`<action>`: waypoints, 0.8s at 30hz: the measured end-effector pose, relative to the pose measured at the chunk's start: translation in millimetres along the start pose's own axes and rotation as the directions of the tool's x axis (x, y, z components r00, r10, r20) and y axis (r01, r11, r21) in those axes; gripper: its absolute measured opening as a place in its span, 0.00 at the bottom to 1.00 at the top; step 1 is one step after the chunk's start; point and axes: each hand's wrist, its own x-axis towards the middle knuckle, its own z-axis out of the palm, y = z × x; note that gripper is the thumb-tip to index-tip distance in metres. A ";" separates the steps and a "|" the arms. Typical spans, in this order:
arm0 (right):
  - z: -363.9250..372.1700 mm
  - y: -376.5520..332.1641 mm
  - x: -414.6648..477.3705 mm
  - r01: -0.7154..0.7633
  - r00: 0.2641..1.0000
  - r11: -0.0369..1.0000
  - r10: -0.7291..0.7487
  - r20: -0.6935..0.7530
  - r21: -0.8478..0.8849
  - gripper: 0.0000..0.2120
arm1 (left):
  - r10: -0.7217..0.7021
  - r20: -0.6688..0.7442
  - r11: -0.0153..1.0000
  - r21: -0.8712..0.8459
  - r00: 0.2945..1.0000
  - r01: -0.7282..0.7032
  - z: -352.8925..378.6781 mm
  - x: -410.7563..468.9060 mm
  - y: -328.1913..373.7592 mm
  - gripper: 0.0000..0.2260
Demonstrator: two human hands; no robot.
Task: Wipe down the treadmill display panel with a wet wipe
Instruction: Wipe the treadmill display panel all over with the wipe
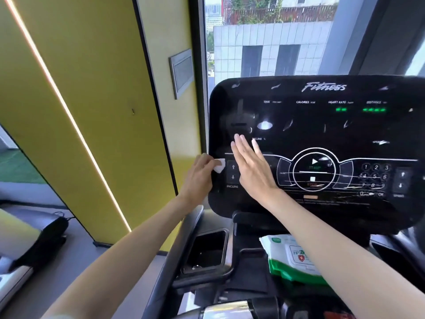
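Observation:
The black glossy treadmill display panel point(322, 125) fills the right half of the view, marked "Fitness", with green digits lit at its upper right. My left hand point(199, 178) is at the panel's left edge, closed on a small crumpled white wet wipe point(219, 165) next to the INCLINE arrow buttons. My right hand point(250, 166) lies flat over the panel's left part, fingers straight and pointing up, holding nothing. Streaks and smears show across the panel's lower right.
A green and white pack of wet wipes point(292, 256) lies on the console tray below the panel. A black cup holder point(207, 252) sits left of it. A yellow wall point(92, 111) and a window point(264, 42) stand behind.

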 end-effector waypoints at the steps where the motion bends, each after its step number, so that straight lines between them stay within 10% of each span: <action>1: -1.1 -2.2 -5.2 -0.014 1.000 1.000 0.014 -0.010 0.000 0.30 | -0.030 -0.048 1.000 -0.002 0.998 0.029 -3.2 9.7 1.8 0.15; 9: 21.9 -40.6 -101.6 0.017 0.985 0.999 -0.025 0.171 0.049 0.28 | 0.244 0.279 0.966 0.019 0.929 -0.260 12.5 -61.6 -1.9 0.17; 15: 24.7 -55.7 -113.6 -0.066 0.963 0.997 0.071 0.260 -0.029 0.24 | -0.020 -0.040 0.995 -0.099 0.999 0.016 19.4 -29.8 -5.5 0.14; 21: 25.2 -60.6 -120.9 -0.135 0.952 0.990 0.144 0.270 -0.051 0.26 | 0.199 0.285 0.980 -0.056 0.938 -0.191 38.4 -91.8 -3.7 0.16; 24: 25.2 -59.9 -122.2 -0.169 0.951 0.984 0.180 0.250 -0.062 0.25 | 0.081 0.205 0.992 -0.114 0.975 -0.059 35.8 -78.5 -7.1 0.15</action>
